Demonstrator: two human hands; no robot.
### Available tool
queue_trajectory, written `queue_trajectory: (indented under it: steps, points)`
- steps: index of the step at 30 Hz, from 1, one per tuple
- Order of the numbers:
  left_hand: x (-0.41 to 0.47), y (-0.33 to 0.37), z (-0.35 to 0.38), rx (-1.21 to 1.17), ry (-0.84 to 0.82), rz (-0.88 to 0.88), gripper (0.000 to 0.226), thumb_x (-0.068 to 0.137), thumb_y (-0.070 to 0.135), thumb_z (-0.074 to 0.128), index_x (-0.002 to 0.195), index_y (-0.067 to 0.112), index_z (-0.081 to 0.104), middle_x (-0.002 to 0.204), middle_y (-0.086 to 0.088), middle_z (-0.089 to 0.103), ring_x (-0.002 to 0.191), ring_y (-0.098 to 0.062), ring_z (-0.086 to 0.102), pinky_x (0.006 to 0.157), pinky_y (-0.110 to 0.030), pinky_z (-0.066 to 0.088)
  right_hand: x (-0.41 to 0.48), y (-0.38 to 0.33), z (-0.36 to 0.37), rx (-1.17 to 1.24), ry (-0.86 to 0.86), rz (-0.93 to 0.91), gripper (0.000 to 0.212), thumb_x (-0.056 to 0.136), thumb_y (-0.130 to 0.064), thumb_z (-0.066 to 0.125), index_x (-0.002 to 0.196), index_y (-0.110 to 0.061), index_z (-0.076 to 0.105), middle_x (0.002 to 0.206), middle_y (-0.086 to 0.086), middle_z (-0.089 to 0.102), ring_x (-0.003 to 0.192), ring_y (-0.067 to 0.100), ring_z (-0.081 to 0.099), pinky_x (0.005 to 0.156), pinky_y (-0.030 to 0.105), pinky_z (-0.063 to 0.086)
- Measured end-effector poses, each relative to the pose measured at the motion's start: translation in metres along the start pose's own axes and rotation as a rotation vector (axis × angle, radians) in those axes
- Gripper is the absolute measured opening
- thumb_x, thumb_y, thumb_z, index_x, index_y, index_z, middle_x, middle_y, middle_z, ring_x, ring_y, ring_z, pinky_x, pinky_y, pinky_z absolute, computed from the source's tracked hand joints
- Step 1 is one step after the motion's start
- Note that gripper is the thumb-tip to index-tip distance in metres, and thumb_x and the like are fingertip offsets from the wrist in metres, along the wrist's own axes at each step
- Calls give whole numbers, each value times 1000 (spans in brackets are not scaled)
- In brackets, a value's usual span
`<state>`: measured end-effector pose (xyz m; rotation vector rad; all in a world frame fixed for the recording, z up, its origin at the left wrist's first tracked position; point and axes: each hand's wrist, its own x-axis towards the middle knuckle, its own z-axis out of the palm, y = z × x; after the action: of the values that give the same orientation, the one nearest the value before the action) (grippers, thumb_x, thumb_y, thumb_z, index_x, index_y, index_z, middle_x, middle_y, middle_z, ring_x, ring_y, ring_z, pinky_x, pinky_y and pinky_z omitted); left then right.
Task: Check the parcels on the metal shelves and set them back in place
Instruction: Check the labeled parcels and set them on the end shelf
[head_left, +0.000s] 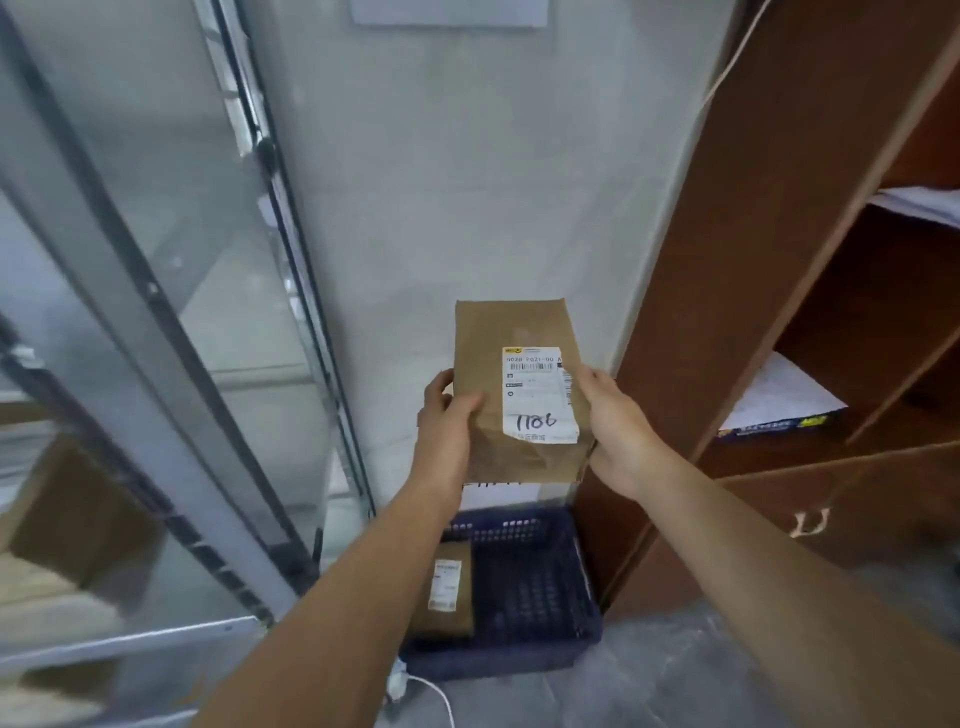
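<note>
Head view, parcel: brown kraft-paper parcel, flat and oblong, held upright in mid-air before the white wall, right above the blue basket.
Parcel surface: matte paper, straight fold along the top, creased and dented near the bottom edge.
Label: white rectangular sticker on the front, barcode up top, black handwritten digits lower down.
Left grip: curled round the parcel's left edge, thumb on the front, fingers tucked behind.
Right grip: clasped on the lower right edge, thumb lapping the label's side.
Basket: dark blue plastic, lattice walls full of small holes, low down.
Second parcel: same brown paper, white label, lying in the basket's left side.
Metal shelves: grey steel uprights on the left, blurred; brown cardboard box on them, blurred too.
Cabinet: brown wood grain on the right, open compartments, white papers inside.
</note>
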<state>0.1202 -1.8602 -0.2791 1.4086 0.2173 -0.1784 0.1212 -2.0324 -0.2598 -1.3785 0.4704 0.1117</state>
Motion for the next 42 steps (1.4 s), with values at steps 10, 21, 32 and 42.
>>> queue_trajectory:
  steps: [10,21,32,42]
  points:
    - [42,-89,3,-51,125,-135,53,70,60,71,121,59,55,133,0,66,113,-26,70,98,-56,54,78,78,-24,-39,-91,168,31,106,-53,44,129,-37,57,117,-4,75,115,28,67,111,62,42]
    - [107,-247,3,-102,132,-194,33,99,27,55,120,51,55,131,-4,66,115,-31,68,99,-60,53,162,213,-53,2,-39,217,23,109,-37,47,129,-33,55,113,3,76,100,28,75,94,56,58]
    - [185,-443,1,-27,160,-158,38,105,17,49,138,36,44,131,-1,64,114,-25,67,92,-42,57,288,410,-94,-79,-76,185,28,106,-46,48,133,-38,52,119,-4,73,115,26,66,109,56,47]
    - [226,-573,-30,130,156,-189,41,106,21,49,140,41,41,136,3,55,114,-21,63,104,-48,51,347,547,-102,-166,-52,185,32,110,-45,38,140,-37,42,113,-4,72,99,21,72,88,43,58]
